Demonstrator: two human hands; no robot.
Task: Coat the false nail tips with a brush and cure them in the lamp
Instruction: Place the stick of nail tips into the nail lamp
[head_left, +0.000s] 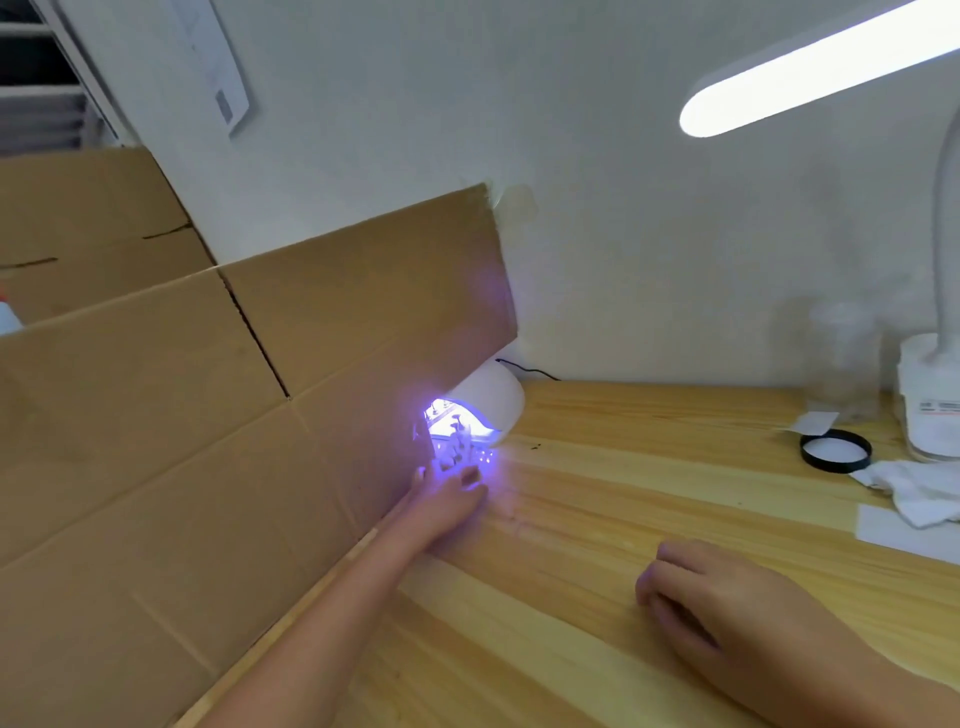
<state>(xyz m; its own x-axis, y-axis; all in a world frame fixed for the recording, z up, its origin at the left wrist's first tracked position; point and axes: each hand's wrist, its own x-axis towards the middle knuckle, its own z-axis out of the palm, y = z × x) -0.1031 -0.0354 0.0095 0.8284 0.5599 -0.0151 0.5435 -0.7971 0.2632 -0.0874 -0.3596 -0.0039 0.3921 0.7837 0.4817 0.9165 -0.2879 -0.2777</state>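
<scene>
A cardboard (208, 415) wall stood at the left edge of the table (623, 467). Close beside it, the left hand (447, 501) reached forward to the mouth of the lamp (493, 400), which was lit violet. The tips (457, 447) seemed to be the small white shapes just inside this mouth, right before the fingertips, but the glare washed them out. For the same reason I could not tell whether the hand pinched their holder or only touched it.

The step in hand was, I judge, the curing. To do it well, the tips should sit fully under the light with the coated side up. The hand should be steady and should not brush the wet coat or push a tip against the lamp wall. The tips should stay in until the light has done its work.

Further right, the right hand (696, 587) rested on the table with loosely curled fingers and held nothing. At the far right lay a black ring lid (835, 451), a tissue (914, 493), and above them a desk light (810, 67).
</scene>
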